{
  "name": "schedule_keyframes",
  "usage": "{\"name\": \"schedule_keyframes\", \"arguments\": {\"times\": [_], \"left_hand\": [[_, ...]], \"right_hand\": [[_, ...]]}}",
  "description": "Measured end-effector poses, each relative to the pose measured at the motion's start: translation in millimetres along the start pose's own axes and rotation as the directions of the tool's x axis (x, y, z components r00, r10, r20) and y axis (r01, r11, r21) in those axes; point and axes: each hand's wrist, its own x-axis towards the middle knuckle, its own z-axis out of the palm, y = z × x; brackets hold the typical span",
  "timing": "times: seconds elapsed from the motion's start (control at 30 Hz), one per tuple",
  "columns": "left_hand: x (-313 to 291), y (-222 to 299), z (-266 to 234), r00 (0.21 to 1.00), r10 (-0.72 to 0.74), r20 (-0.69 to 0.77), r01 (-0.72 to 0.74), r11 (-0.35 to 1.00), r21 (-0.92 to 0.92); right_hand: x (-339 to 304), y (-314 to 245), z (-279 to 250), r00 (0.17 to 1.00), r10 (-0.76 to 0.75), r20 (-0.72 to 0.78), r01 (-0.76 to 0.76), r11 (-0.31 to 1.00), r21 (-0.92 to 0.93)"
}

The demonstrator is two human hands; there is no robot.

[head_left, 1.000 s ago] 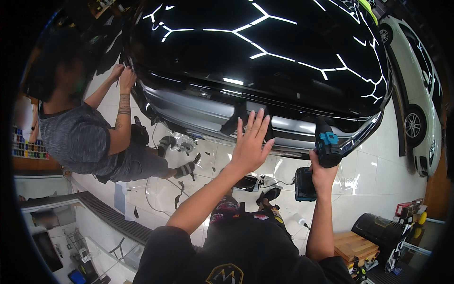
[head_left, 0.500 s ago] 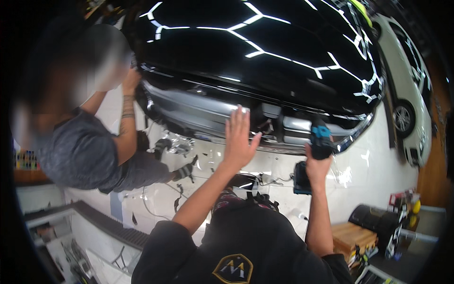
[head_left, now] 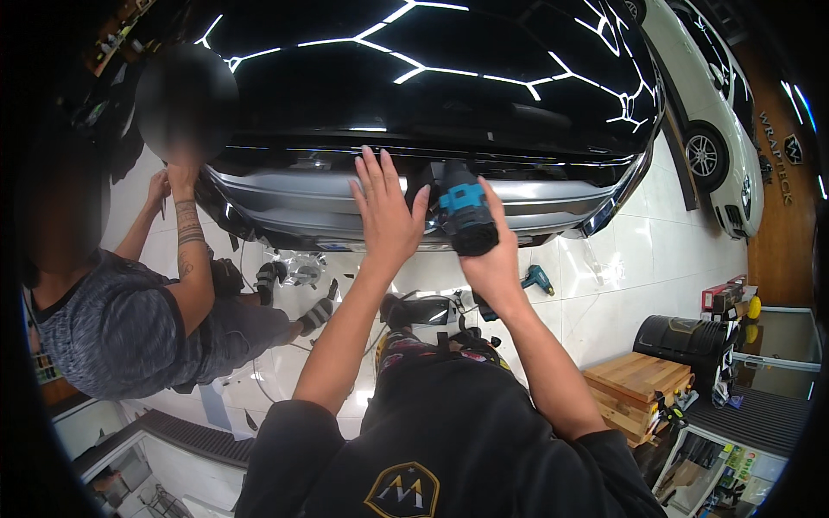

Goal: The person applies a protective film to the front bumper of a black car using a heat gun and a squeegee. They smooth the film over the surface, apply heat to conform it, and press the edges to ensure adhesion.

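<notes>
A glossy black car (head_left: 345,95) stands in front of me, with a silver trim panel (head_left: 302,192) across its lower end. My left hand (head_left: 389,211) lies over this panel near its middle, palm toward the car and fingers spread, holding nothing. Just to the right, my right hand (head_left: 496,259) grips a teal-and-black cordless power tool (head_left: 467,211), shaped like a pistol. Its front end points at the panel, close to my left thumb. Whether the tool touches the car is hidden behind its body.
On my left a co-worker (head_left: 129,319) leans close to the car's corner. A teal pistol-shaped tool (head_left: 537,279) lies on the tiled floor at right. Beyond are a wooden box (head_left: 635,384), a black container (head_left: 686,341) and a white car (head_left: 717,112). Cables trail across the floor.
My right hand has brought the power tool leftward, near the panel's middle, beside my left hand. The left hand has shifted slightly left along the panel. The view has turned, and the co-worker's arms have moved.
</notes>
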Motion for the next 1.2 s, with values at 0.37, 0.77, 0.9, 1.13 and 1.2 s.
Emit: {"name": "schedule_keyframes", "arguments": {"times": [0.37,0.77,0.9,1.13,1.2], "left_hand": [[5,-27,0,1.000,-0.019,0.019,0.018,0.998,0.067],[7,-21,8,0.999,-0.027,-0.018,0.028,0.998,0.064],[10,-18,3,0.999,-0.030,-0.024,0.032,0.996,0.081],[12,-19,-4,0.999,-0.048,-0.012,0.048,0.999,0.021],[10,-23,-6,0.998,-0.055,-0.009,0.054,0.998,-0.021]], "right_hand": [[9,-16,22,0.996,0.044,0.083,-0.038,0.997,-0.064],[10,-6,6,0.998,0.056,0.031,-0.055,0.998,-0.044],[10,-9,9,0.998,0.064,0.012,-0.064,0.998,-0.011],[9,-11,14,0.996,0.047,0.072,-0.053,0.996,0.075],[9,-13,17,0.995,0.055,0.083,-0.061,0.996,0.071]]}}
